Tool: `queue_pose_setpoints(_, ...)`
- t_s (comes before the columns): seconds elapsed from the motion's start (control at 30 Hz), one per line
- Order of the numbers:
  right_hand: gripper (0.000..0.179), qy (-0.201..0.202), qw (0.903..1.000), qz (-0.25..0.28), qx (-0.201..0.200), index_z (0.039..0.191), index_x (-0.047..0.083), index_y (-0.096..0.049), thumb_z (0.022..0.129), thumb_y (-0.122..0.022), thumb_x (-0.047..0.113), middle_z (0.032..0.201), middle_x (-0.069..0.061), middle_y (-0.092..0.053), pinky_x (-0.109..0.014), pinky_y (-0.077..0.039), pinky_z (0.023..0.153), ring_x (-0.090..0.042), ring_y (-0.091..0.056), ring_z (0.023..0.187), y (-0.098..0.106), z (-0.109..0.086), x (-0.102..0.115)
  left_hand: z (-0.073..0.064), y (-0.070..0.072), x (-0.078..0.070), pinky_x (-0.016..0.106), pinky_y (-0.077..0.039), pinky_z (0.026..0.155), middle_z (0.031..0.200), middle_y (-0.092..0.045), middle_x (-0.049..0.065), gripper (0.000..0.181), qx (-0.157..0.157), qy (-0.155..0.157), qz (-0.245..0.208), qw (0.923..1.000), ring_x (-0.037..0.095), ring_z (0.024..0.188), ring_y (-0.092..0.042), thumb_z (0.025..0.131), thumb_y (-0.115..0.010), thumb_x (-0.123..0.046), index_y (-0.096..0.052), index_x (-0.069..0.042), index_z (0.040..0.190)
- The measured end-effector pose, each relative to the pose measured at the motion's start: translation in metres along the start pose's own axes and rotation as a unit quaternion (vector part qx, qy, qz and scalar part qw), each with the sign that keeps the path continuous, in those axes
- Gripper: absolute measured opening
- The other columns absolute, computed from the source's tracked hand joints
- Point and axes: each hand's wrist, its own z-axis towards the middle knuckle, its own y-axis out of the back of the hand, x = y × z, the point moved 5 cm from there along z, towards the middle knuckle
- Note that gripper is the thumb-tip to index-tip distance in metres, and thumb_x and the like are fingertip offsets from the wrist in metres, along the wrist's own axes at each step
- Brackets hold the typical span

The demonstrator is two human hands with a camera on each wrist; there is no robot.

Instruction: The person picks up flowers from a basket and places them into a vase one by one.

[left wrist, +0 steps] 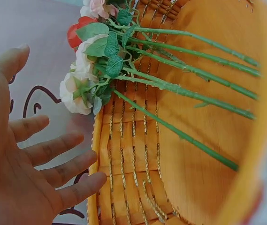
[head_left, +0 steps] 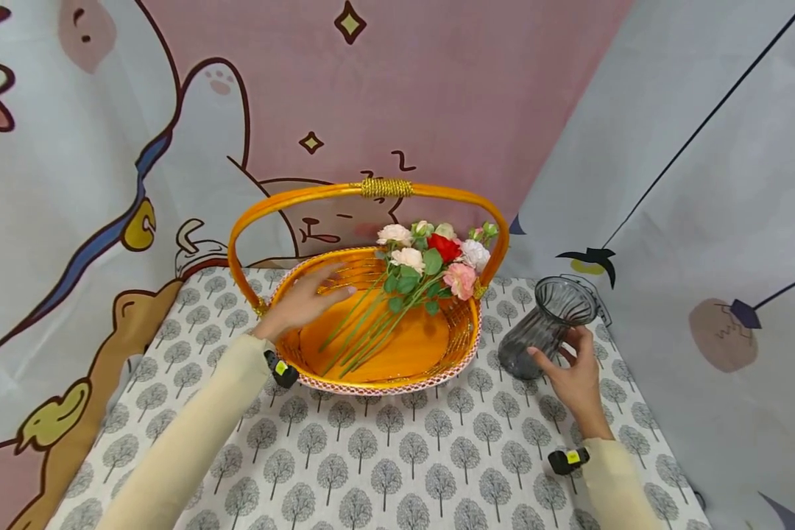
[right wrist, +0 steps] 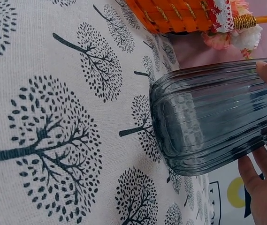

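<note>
An orange woven basket (head_left: 414, 350) with a tall arched handle stands on the table. Artificial flowers (head_left: 444, 250) in red, pink and cream lie in it, heads over the far right side, green stems (left wrist: 194, 70) across the bottom. My left hand (head_left: 305, 298) is over the basket's left part, fingers spread and holding nothing; the left wrist view shows its palm apart from the stems. To the basket's right, my right hand (head_left: 576, 379) holds a ribbed grey glass vase (head_left: 536, 331), thumb on one side and fingers on the other. The vase's base (right wrist: 166, 126) is at the tablecloth; I cannot tell whether it touches.
A white tablecloth (head_left: 384, 449) with grey tree prints covers the table. Behind it hangs a pink and white cartoon-printed cloth (head_left: 437, 96), close to the basket's back. Another printed sheet (head_left: 715, 243) borders the right side near the vase.
</note>
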Motion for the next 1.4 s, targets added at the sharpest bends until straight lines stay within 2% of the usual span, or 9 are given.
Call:
queue_pose_setpoints(0.2,0.093,-0.008,1.0000,-0.005,0.002,0.161,0.029,-0.021,0.090,-0.081,0.021,0.151,-0.017,-0.042,-0.053,-0.037,0.119,-0.035,-0.043,0.141,0.003,0.000,-0.001,0.017,-0.011,0.004,0.060,-0.045,0.109,0.157,-0.047,0.010,0.083,0.019,0.009,-0.018,0.9996,0.036,0.140,-0.049,0.094,-0.055,-0.072,-0.030,-0.031,0.162)
queue_pose_setpoints(0.33,0.095,-0.018,0.9998,-0.008,0.008,0.162,0.028,-0.019,0.091,-0.081,0.022,0.152,-0.017,-0.042,-0.053,-0.037,0.119,-0.035,-0.042,0.141,0.003,-0.001,-0.004,0.027,-0.019,0.006,0.055,-0.050,0.104,0.150,-0.053,0.010,0.081,0.034,0.017,-0.038,0.9986,0.032,0.132,-0.056,0.094,-0.058,-0.069,-0.034,-0.028,0.160)
queue_pose_setpoints(0.47,0.095,-0.028,0.9996,-0.005,0.008,0.162,0.027,-0.019,0.090,-0.081,0.024,0.152,-0.015,-0.041,-0.053,-0.037,0.118,-0.034,-0.043,0.141,0.005,-0.003,-0.005,0.036,-0.030,0.009,0.051,-0.052,0.101,0.141,-0.059,0.007,0.073,0.055,0.032,-0.069,0.9955,0.030,0.126,-0.060,0.097,-0.062,-0.060,-0.042,-0.024,0.157)
queue_pose_setpoints(0.6,0.096,-0.033,0.9994,-0.004,0.005,0.162,0.025,-0.019,0.090,-0.082,0.025,0.153,-0.016,-0.041,-0.053,-0.037,0.118,-0.034,-0.042,0.141,0.007,-0.005,-0.005,0.044,-0.041,0.013,0.048,-0.053,0.097,0.132,-0.064,0.005,0.058,0.066,0.044,-0.075,0.9940,0.028,0.120,-0.062,0.099,-0.066,-0.045,-0.054,-0.018,0.149)
queue_pose_setpoints(0.87,0.098,-0.038,0.9992,-0.009,0.004,0.163,0.024,-0.016,0.090,-0.081,0.025,0.153,-0.016,-0.040,-0.054,-0.037,0.118,-0.036,-0.041,0.143,0.012,-0.008,-0.006,0.058,-0.059,0.018,0.056,-0.055,0.094,0.120,-0.069,0.018,0.046,0.101,0.055,-0.142,0.9831,0.042,0.106,-0.066,0.101,-0.067,-0.028,-0.059,-0.006,0.141)
queue_pose_setpoints(1.03,0.097,-0.048,0.9987,-0.013,0.009,0.163,0.027,-0.016,0.091,-0.081,0.030,0.154,-0.014,-0.041,-0.047,-0.038,0.119,-0.034,-0.043,0.142,0.007,-0.009,-0.009,0.061,-0.065,0.020,0.056,-0.058,0.086,0.106,-0.071,0.022,0.037,0.098,0.060,-0.154,0.9813,0.041,0.093,-0.068,0.100,-0.068,-0.019,-0.064,-0.007,0.135)
queue_pose_setpoints(1.17,0.097,-0.048,0.9987,-0.015,0.005,0.163,0.031,-0.017,0.090,-0.081,0.029,0.154,-0.011,-0.042,-0.041,-0.038,0.119,-0.031,-0.043,0.141,0.005,-0.009,-0.010,0.064,-0.070,0.022,0.052,-0.060,0.080,0.097,-0.072,0.017,0.032,0.086,0.059,-0.141,0.9845,0.033,0.085,-0.068,0.099,-0.069,-0.018,-0.068,-0.010,0.130)
queue_pose_setpoints(1.27,0.098,-0.040,0.9992,-0.005,0.007,0.163,0.031,-0.016,0.090,-0.082,0.027,0.155,-0.013,-0.041,-0.047,-0.038,0.119,-0.033,-0.042,0.142,0.002,-0.007,-0.008,0.065,-0.070,0.022,0.052,-0.059,0.079,0.096,-0.072,0.016,0.030,0.075,0.062,-0.133,0.9864,0.027,0.079,-0.066,0.100,-0.068,-0.017,-0.069,-0.009,0.128)
queue_pose_setpoints(1.4,0.099,-0.032,0.9994,0.007,0.011,0.163,0.029,-0.016,0.089,-0.082,0.024,0.154,-0.015,-0.040,-0.053,-0.037,0.119,-0.035,-0.041,0.143,0.000,-0.005,-0.003,0.066,-0.067,0.021,0.052,-0.059,0.079,0.109,-0.074,0.021,0.028,0.069,0.064,-0.130,0.9871,0.022,0.081,-0.067,0.101,-0.063,-0.013,-0.069,-0.006,0.128)
